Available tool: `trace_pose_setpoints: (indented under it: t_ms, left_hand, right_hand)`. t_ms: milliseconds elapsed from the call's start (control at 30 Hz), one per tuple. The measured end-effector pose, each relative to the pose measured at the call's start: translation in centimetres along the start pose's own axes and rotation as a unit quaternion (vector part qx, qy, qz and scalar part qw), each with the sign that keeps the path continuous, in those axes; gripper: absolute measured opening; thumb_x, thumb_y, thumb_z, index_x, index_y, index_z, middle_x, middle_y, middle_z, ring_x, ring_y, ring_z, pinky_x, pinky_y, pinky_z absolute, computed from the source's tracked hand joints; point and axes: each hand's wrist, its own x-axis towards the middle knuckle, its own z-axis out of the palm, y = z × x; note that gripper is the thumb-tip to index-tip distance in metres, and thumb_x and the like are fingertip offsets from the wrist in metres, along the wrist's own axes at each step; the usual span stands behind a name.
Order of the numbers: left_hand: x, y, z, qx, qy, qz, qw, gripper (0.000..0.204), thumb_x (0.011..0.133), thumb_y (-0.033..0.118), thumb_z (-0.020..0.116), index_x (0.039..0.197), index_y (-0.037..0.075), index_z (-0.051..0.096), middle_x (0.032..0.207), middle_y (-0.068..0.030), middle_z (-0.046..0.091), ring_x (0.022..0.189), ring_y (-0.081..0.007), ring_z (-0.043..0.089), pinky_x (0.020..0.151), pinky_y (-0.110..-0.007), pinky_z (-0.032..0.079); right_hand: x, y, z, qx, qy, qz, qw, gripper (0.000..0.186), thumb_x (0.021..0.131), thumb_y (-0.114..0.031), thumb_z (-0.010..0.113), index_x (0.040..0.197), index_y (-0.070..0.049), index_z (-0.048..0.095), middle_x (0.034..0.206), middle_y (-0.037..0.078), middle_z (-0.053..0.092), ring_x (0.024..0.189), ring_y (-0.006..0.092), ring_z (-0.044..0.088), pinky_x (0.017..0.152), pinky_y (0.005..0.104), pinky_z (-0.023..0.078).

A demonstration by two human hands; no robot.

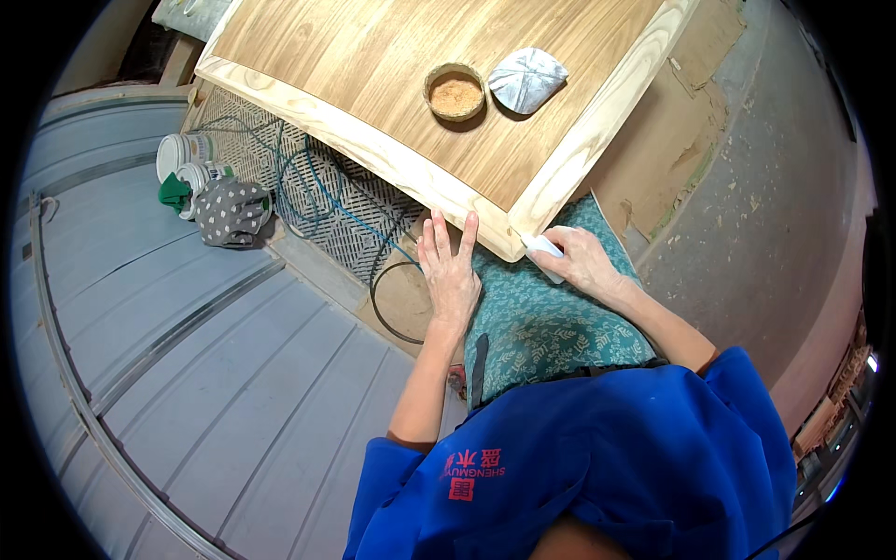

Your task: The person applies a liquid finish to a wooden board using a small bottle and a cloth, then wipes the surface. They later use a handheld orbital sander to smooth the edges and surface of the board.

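A wooden panel (373, 65) with a pale frame lies before me, its near corner pointing at my body. My left hand (450, 266) rests with fingers spread against the frame's near edge, left of the corner. Closed around a small white tool (544, 253), my right hand (583, 261) brings its tip to the corner of the frame. The tool's exact kind is hard to make out, as my fingers cover part of it. On the panel stand a round container (455, 92) of tan, grainy filler and, beside it, a crumpled grey-white disc-like piece (527, 80).
Left of the panel lie blue and dark hoses (331, 201) over a patterned sheet. White buckets (182, 159) and a dotted cloth bundle (233, 213) stand by the ribbed grey wall (215, 373). Cardboard (653, 140) covers floor at the right.
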Motion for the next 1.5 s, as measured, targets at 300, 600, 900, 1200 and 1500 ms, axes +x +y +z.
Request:
trace_pose_setpoints:
  t_ms: [300,600,900,1200,1500]
  left_hand:
    - [-0.1,-0.1,0.2,-0.012,0.0,0.006,1.0,0.095,0.077,-0.013,0.058,0.161,0.028,0.038,0.167,-0.0262,0.022,0.148,-0.0474,0.03,0.118,-0.062,0.028]
    - [0.0,0.1,0.0,-0.002,0.003,0.004,1.0,0.091,0.078,-0.012,0.058,0.159,0.027,0.042,0.165,-0.0276,0.025,0.144,-0.0471,0.035,0.117,-0.061,0.031]
    - [-0.1,-0.1,0.1,-0.005,0.0,0.002,1.0,0.093,0.078,-0.012,0.058,0.16,0.027,0.04,0.167,-0.0266,0.023,0.145,-0.0472,0.035,0.117,-0.061,0.03]
    - [-0.2,-0.2,-0.3,-0.001,0.014,0.013,1.0,0.087,0.078,-0.011,0.058,0.157,0.022,0.045,0.162,-0.0276,0.03,0.143,-0.0469,0.037,0.116,-0.059,0.032]
    - [1.7,0.5,-2.8,-0.022,0.063,0.055,0.996,0.059,0.082,-0.003,0.065,0.14,0.008,0.059,0.142,-0.0205,0.053,0.135,-0.0408,0.046,0.112,-0.053,0.037]
  right_hand:
    - [0.6,-0.6,-0.6,0.004,-0.027,0.029,0.999,0.047,0.091,-0.043,0.066,0.097,0.003,0.073,0.082,0.022,0.067,0.077,0.0345,0.066,0.075,0.0441,0.051]
    - [0.6,-0.9,-0.4,0.017,-0.007,0.055,0.998,0.046,0.09,-0.04,0.068,0.103,0.004,0.073,0.088,0.022,0.07,0.083,0.0341,0.069,0.076,0.043,0.053]
    - [0.2,0.0,0.1,0.0,-0.02,0.026,0.999,0.044,0.09,-0.041,0.066,0.099,0.002,0.073,0.087,0.021,0.069,0.082,0.036,0.068,0.078,0.0443,0.052]
    - [-0.7,0.3,0.1,0.038,-0.019,0.026,0.999,0.042,0.09,-0.039,0.07,0.099,0.002,0.073,0.089,0.017,0.07,0.081,0.0288,0.067,0.075,0.0392,0.051]
    - [-1.7,3.6,-1.2,0.179,0.057,0.059,0.98,0.047,0.093,-0.043,0.071,0.114,-0.001,0.071,0.1,0.014,0.072,0.092,0.0269,0.068,0.084,0.0373,0.052]
